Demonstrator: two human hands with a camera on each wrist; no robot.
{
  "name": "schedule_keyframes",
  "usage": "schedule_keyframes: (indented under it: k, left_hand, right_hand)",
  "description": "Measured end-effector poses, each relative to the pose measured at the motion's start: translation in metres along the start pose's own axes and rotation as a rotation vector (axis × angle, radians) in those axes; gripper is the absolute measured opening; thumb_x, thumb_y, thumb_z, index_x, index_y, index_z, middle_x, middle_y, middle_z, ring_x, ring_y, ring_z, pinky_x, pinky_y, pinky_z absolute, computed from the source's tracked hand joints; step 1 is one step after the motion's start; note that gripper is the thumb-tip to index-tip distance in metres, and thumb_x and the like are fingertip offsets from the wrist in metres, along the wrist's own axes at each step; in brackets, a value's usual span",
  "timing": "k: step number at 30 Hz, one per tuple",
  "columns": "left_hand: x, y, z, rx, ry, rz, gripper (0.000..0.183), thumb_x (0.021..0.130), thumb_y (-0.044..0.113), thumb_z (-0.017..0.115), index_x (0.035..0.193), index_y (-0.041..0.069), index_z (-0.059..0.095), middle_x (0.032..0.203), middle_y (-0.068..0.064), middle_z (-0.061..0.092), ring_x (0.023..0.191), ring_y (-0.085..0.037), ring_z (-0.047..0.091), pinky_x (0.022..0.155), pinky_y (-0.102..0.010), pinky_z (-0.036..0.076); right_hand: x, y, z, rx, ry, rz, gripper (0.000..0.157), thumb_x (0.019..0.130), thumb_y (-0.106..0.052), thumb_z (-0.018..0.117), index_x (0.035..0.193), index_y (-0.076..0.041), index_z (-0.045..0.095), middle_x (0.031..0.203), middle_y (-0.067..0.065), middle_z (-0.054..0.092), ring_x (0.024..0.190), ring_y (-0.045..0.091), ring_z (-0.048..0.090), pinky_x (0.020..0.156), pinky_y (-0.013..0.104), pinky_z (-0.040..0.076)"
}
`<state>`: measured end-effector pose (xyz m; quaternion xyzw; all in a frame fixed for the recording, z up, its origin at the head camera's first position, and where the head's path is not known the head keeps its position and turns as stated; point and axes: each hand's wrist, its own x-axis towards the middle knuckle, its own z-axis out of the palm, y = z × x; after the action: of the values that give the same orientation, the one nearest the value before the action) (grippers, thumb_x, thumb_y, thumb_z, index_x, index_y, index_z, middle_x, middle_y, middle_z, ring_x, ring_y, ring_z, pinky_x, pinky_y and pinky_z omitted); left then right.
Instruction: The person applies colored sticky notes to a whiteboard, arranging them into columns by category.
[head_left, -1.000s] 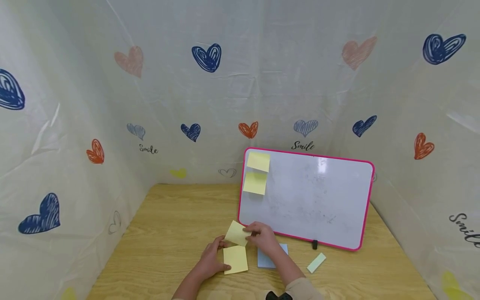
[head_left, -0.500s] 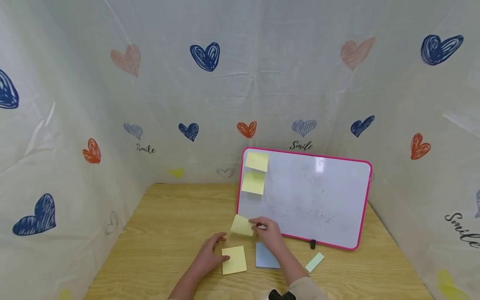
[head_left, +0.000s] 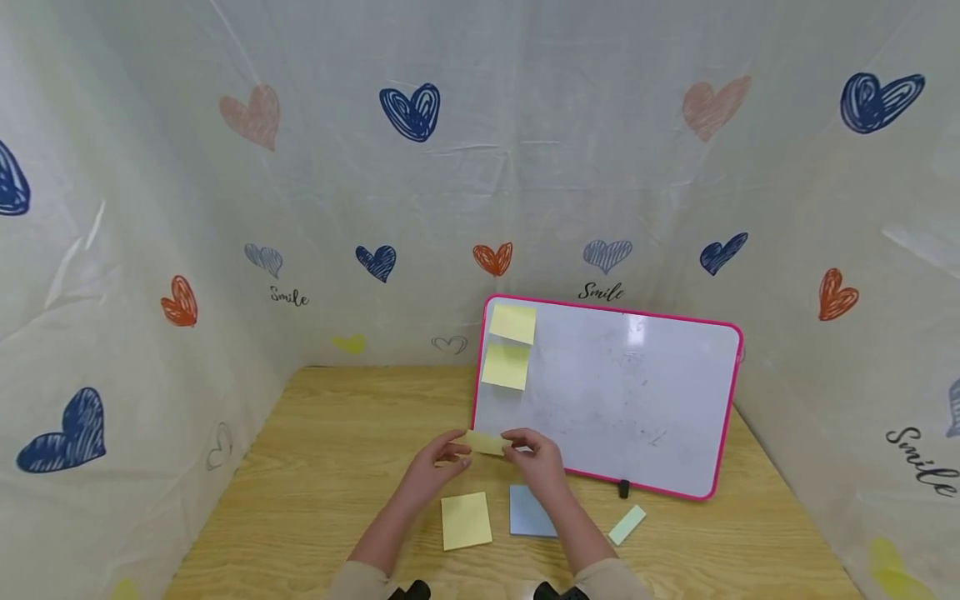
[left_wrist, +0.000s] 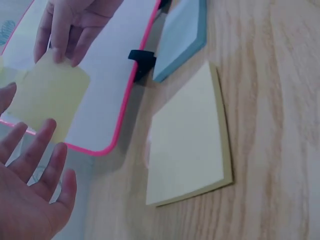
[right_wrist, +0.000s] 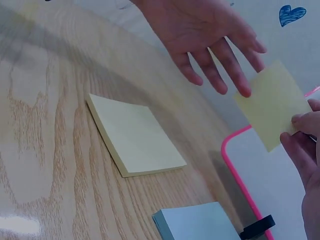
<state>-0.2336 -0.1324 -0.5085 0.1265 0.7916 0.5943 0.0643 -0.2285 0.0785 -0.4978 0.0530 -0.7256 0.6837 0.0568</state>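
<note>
Between thumb and fingers my right hand [head_left: 542, 467] pinches one edge of a single yellow sticky note [head_left: 486, 442], held up by the whiteboard's lower left corner. My left hand [head_left: 433, 468] is at the note's opposite side. In the left wrist view its fingers [left_wrist: 47, 175] are spread and relaxed, and in the right wrist view the fingertips are right at the note's edge. A thick yellow sticky note pad [head_left: 466, 521] lies on the table below both hands. Two yellow notes, an upper note [head_left: 513, 323] and a lower note [head_left: 506, 367], hang on the whiteboard [head_left: 622, 392].
A blue sticky note pad [head_left: 529, 510] lies partly behind my right forearm. Right of it is a small pale green strip pad [head_left: 627, 525]. The pink-framed whiteboard leans back, a black foot [head_left: 623, 489] at its lower edge. A heart-printed curtain [head_left: 315, 167] surrounds the wooden table [head_left: 352, 433].
My right hand has lifted the note off the yellow pad and carried it up to the whiteboard's lower left corner. My left hand has left the pad and moved up beside the note.
</note>
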Motion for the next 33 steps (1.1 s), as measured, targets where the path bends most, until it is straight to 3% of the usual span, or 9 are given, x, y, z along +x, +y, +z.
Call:
schedule_keyframes:
  k: [4, 11, 13, 18, 24, 27, 33]
  left_hand:
    - [0.012, 0.007, 0.001, -0.042, -0.015, 0.009, 0.043, 0.097, 0.023, 0.062, 0.131, -0.003, 0.056, 0.117, -0.02, 0.065, 0.109, -0.035, 0.059, 0.087, -0.047, 0.05]
    - [0.033, 0.012, 0.0, -0.02, -0.02, -0.061, 0.047, 0.098, 0.038, 0.057, 0.125, -0.001, 0.063, 0.12, -0.016, 0.064, 0.109, -0.034, 0.059, 0.091, -0.047, 0.049]
    - [0.038, 0.012, 0.001, -0.024, -0.014, -0.055, 0.044, 0.098, 0.034, 0.058, 0.122, -0.002, 0.065, 0.119, -0.016, 0.064, 0.109, -0.033, 0.059, 0.09, -0.046, 0.049]
    - [0.047, 0.016, 0.005, 0.001, 0.0, -0.01, 0.031, 0.092, 0.014, 0.067, 0.118, -0.002, 0.067, 0.114, -0.018, 0.065, 0.107, -0.033, 0.06, 0.086, -0.043, 0.052]
    - [0.063, 0.011, 0.007, 0.013, 0.009, -0.022, 0.033, 0.087, 0.003, 0.069, 0.12, -0.001, 0.067, 0.11, -0.015, 0.062, 0.093, -0.024, 0.062, 0.08, -0.046, 0.054]
    - [0.068, 0.01, 0.007, 0.005, -0.001, -0.031, 0.037, 0.086, 0.0, 0.069, 0.123, -0.002, 0.065, 0.11, -0.017, 0.061, 0.089, -0.022, 0.063, 0.079, -0.049, 0.054]
    - [0.075, 0.005, 0.008, -0.022, -0.015, -0.049, 0.042, 0.085, -0.005, 0.068, 0.127, -0.004, 0.061, 0.109, -0.018, 0.057, 0.084, -0.02, 0.063, 0.076, -0.047, 0.055]
  right_hand:
    - [-0.002, -0.006, -0.001, -0.008, 0.016, -0.012, 0.012, 0.083, 0.012, 0.068, 0.095, 0.012, 0.069, 0.096, 0.024, 0.067, 0.085, 0.028, 0.069, 0.072, 0.03, 0.057]
    - [0.01, 0.02, -0.006, 0.085, 0.033, 0.026, 0.014, 0.08, 0.014, 0.069, 0.094, 0.011, 0.071, 0.095, 0.021, 0.071, 0.084, 0.014, 0.069, 0.072, 0.026, 0.056]
    - [0.014, 0.027, -0.007, 0.084, 0.037, 0.026, 0.015, 0.079, 0.014, 0.071, 0.094, 0.011, 0.072, 0.096, 0.021, 0.07, 0.085, 0.014, 0.069, 0.072, 0.025, 0.055]
    - [0.013, 0.015, -0.01, 0.062, 0.047, -0.003, 0.016, 0.079, 0.009, 0.074, 0.094, 0.011, 0.071, 0.099, 0.021, 0.07, 0.097, 0.023, 0.066, 0.077, 0.023, 0.054]
    - [0.024, 0.039, -0.01, 0.011, 0.095, -0.02, 0.015, 0.078, 0.0, 0.08, 0.092, 0.002, 0.075, 0.101, 0.013, 0.07, 0.108, 0.026, 0.062, 0.089, 0.026, 0.051]
    - [0.027, 0.04, -0.01, -0.01, 0.103, -0.03, 0.014, 0.077, 0.001, 0.08, 0.09, 0.002, 0.076, 0.101, 0.013, 0.07, 0.107, 0.025, 0.063, 0.09, 0.027, 0.05]
    - [0.022, 0.017, -0.011, -0.073, 0.065, -0.086, 0.014, 0.079, 0.008, 0.075, 0.092, 0.01, 0.072, 0.104, 0.025, 0.067, 0.106, 0.036, 0.062, 0.09, 0.035, 0.051]
